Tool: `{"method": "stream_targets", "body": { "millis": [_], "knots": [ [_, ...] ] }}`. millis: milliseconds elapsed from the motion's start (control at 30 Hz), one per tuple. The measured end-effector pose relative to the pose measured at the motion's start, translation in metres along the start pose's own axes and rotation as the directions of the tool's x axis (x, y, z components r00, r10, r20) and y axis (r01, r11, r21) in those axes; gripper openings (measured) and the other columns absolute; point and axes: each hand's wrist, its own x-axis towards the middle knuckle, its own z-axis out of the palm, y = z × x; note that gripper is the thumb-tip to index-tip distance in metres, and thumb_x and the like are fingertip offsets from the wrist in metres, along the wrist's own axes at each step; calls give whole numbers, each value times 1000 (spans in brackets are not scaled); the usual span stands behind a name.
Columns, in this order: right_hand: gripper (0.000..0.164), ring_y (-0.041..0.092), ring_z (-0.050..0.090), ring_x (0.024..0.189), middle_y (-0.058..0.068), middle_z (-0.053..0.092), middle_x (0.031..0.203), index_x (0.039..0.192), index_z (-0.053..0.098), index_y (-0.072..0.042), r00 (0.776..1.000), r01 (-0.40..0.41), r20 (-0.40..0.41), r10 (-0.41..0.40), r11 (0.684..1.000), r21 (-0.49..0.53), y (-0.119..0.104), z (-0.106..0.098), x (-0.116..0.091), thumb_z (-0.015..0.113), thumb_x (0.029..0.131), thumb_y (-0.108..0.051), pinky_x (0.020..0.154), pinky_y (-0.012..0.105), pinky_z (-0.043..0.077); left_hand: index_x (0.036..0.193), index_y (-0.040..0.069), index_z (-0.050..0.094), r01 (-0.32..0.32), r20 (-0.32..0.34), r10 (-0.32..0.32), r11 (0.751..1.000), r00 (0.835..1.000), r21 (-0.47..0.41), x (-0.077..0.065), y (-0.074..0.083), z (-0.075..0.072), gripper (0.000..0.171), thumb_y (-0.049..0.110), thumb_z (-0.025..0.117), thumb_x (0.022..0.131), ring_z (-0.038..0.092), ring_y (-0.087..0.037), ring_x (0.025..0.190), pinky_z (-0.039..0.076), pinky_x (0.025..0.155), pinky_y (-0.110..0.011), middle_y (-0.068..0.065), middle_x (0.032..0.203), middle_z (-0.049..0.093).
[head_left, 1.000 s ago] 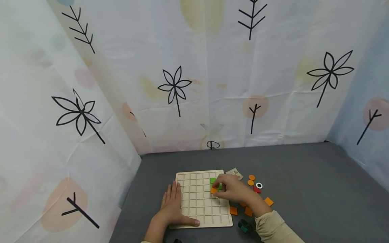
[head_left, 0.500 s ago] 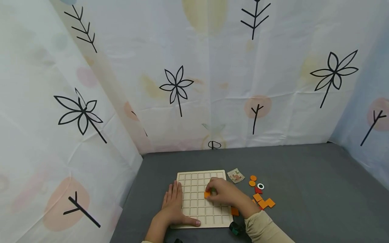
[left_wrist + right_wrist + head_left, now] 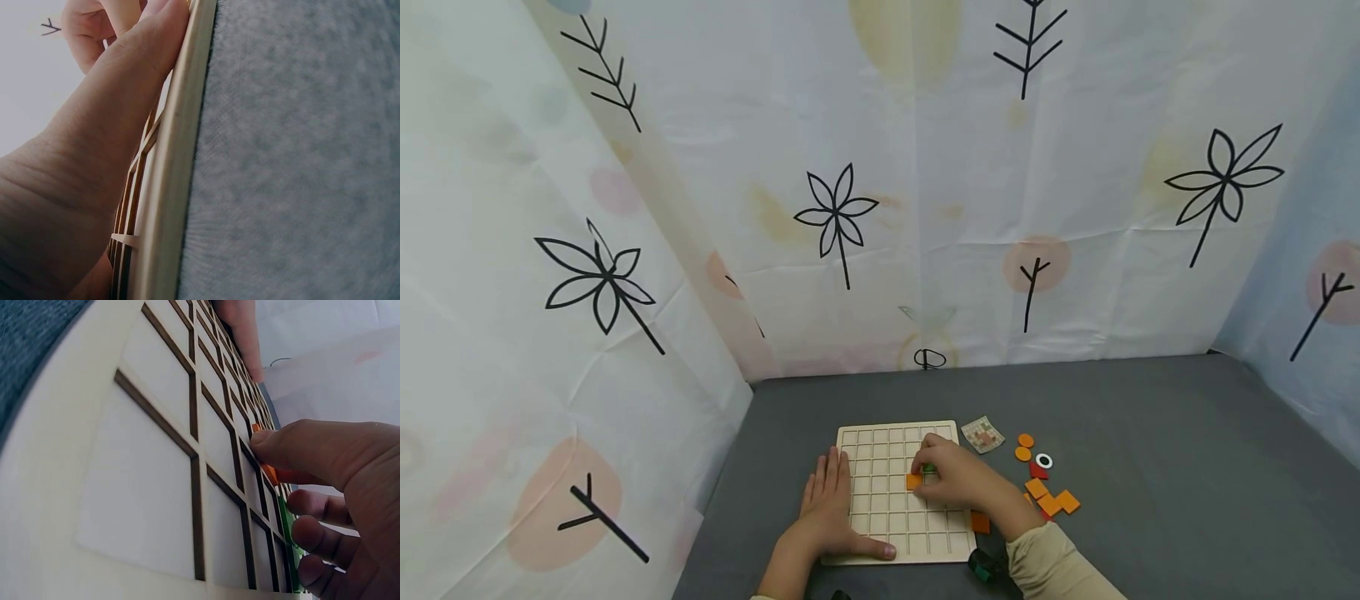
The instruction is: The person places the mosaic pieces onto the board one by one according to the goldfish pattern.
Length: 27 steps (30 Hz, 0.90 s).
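With my left hand (image 3: 829, 510) straight-fingered on the grid board (image 3: 878, 502), my right hand (image 3: 951, 475) pinches an orange tile (image 3: 913, 482) I judge light, stiff and best held by opposite edges.

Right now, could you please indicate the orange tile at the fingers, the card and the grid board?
Orange tile (image 3: 913, 482): head view, exposed face.
Card (image 3: 982, 435): head view, centre.
Grid board (image 3: 877, 502): head view, bare cell.
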Motion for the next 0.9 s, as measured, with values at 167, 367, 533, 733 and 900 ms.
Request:
{"method": "stream_targets", "body": {
  "millis": [167, 367, 533, 733, 900],
  "knots": [
    [13, 8, 51, 75, 2, 60, 101, 105, 79, -13, 1000, -11, 6, 11, 1000, 10, 0, -2, -1, 82, 92, -15, 72, 24, 48, 171, 3, 0, 4, 3, -4, 1000, 1000, 0, 1, 0, -1, 171, 84, 92, 51, -7, -44, 166, 6, 131, -66, -20, 179, -9],
    [10, 3, 46, 70, 3, 59, 100, 104, 79, -13, 1000, -19, 8, 19, 1000, 19, 4, -2, -5, 80, 94, -15, 69, 24, 46, 171, 3, 0, 3, -4, -3, 1000, 1000, 8, 1, -1, 1, 171, 85, 91, 51, -6, -43, 166, 7, 131, -66, -19, 179, -9],
    [10, 4, 48, 70, 2, 59, 100, 105, 79, -12, 1000, -29, 6, 29, 999, 31, 4, -6, -10, 80, 95, -16, 67, 23, 46, 171, 3, 0, -2, -12, 2, 1000, 1000, 11, 0, -1, 1, 172, 85, 91, 51, -6, -43, 166, 7, 131, -66, -19, 179, -9],
    [13, 9, 51, 74, 1, 62, 105, 108, 79, -11, 1000, -19, 11, 19, 999, 40, 2, -17, -19, 79, 96, -16, 70, 23, 46, 171, 3, -1, -2, -7, 2, 1000, 1000, -7, 0, 0, 1, 172, 84, 91, 51, -7, -43, 166, 5, 131, -66, -19, 179, -10],
    [12, 5, 51, 71, 3, 63, 103, 109, 79, -13, 1000, 2, -3, -1, 999, 32, 2, -30, -31, 78, 98, -18, 103, 52, 52, 171, 3, 0, 8, -2, -8, 1000, 1000, -5, 2, 0, 2, 171, 83, 92, 51, -6, -43, 166, 7, 131, -67, -19, 179, -9]
  ]
}}
